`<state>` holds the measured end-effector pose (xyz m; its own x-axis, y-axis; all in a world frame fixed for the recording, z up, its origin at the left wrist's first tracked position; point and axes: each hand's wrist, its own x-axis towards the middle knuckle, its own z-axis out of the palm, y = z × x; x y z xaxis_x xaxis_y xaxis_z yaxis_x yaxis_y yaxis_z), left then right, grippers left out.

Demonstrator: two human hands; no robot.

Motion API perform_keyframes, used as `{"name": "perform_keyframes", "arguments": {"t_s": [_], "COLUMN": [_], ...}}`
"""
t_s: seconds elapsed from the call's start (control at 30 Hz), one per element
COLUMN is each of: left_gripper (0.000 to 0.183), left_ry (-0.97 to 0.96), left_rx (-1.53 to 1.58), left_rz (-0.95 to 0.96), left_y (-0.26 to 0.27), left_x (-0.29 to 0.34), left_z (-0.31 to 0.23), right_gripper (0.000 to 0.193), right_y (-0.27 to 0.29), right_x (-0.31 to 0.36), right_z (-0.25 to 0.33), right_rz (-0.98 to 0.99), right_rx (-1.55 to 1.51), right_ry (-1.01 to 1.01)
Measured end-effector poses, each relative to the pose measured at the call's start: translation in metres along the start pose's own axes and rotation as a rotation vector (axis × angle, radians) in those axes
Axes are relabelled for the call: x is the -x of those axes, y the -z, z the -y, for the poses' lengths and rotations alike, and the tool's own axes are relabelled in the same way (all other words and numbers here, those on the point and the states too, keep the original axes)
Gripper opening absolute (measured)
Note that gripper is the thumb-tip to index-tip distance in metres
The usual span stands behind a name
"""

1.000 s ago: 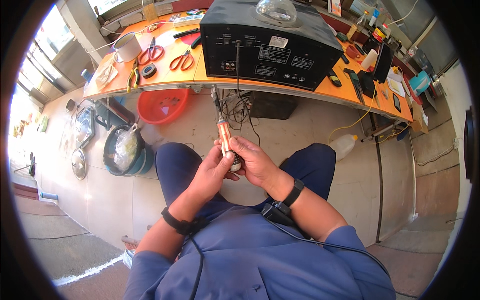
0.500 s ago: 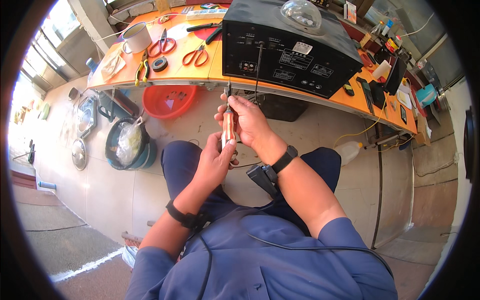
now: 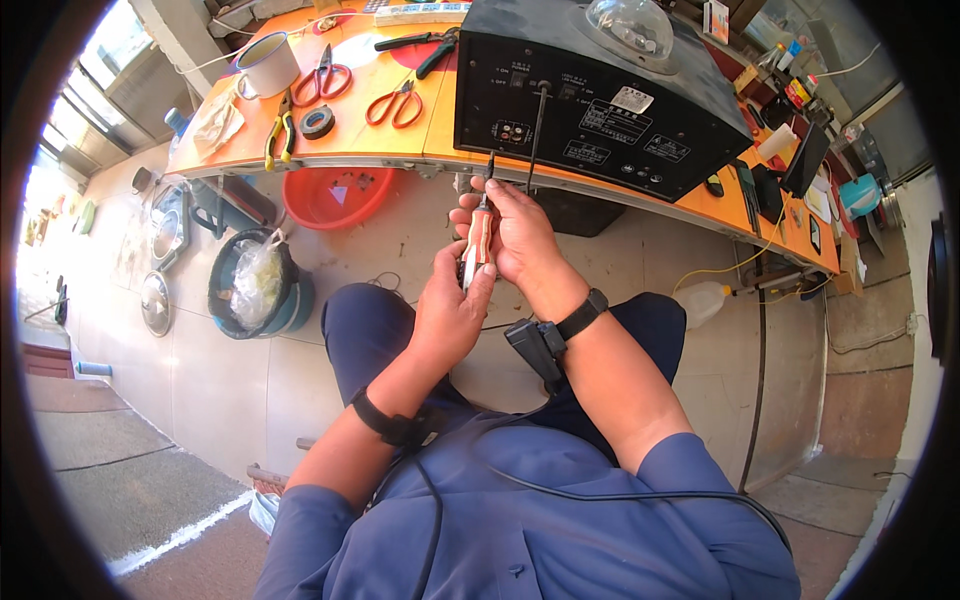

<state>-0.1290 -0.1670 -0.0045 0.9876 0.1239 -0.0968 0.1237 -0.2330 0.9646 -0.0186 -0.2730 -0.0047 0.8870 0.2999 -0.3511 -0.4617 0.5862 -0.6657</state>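
Observation:
In front of my knees I hold a slim hand tool [image 3: 480, 238] with an orange-red and cream striped handle. Its thin dark tip points up toward the bench edge; my fingers hide parts of it, so its exact kind does not show. My left hand [image 3: 447, 310] is closed round the lower end of the handle. Higher up, my right hand [image 3: 525, 238] has its thumb and fingers closed on the handle's upper part, near the dark shaft. Beyond the tip stands a black box-shaped device [image 3: 590, 120] with a clear dome [image 3: 632, 32] on top and a black cable [image 3: 540, 125] in its back.
On the orange bench [image 3: 425, 120] lie red-handled scissors [image 3: 395, 104], yellow-black pliers [image 3: 280, 135], black tape [image 3: 317, 122] and an enamel mug [image 3: 268, 68]. Below are a red basin [image 3: 340, 200] and a bucket with a plastic bag [image 3: 258, 285]. A plastic jug [image 3: 700, 302] lies at right.
Both hands and the tool have shifted slightly right, and the tool leans a little more to the right. The view has also moved a little. My grip looks much the same.

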Motion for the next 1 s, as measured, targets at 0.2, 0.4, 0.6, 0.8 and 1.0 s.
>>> {"name": "perform_keyframes", "arguments": {"t_s": [0.2, 0.4, 0.6, 0.8, 1.0], "left_gripper": [0.051, 0.051, 0.054, 0.053, 0.052], "left_ry": [-0.002, 0.063, -0.057, -0.196, -0.333], "left_rx": [-0.036, -0.030, -0.220, -0.575, -0.484], "left_rz": [0.004, 0.039, -0.070, -0.156, -0.224], "left_y": [-0.005, -0.005, -0.009, -0.011, -0.013], "left_x": [-0.004, -0.005, -0.001, 0.000, -0.004], "left_z": [0.003, -0.002, -0.005, -0.007, -0.001], "right_gripper": [0.023, 0.024, 0.025, 0.032, 0.031], "right_y": [0.008, 0.010, 0.009, 0.011, 0.015], "right_x": [-0.004, -0.006, -0.006, -0.008, -0.010], "right_z": [0.001, 0.001, 0.003, 0.004, 0.005], "right_rz": [-0.026, -0.022, 0.000, 0.072, 0.146], "right_rx": [-0.021, -0.018, -0.053, -0.090, -0.131], "right_ry": [0.006, 0.024, 0.003, -0.024, -0.052]}}
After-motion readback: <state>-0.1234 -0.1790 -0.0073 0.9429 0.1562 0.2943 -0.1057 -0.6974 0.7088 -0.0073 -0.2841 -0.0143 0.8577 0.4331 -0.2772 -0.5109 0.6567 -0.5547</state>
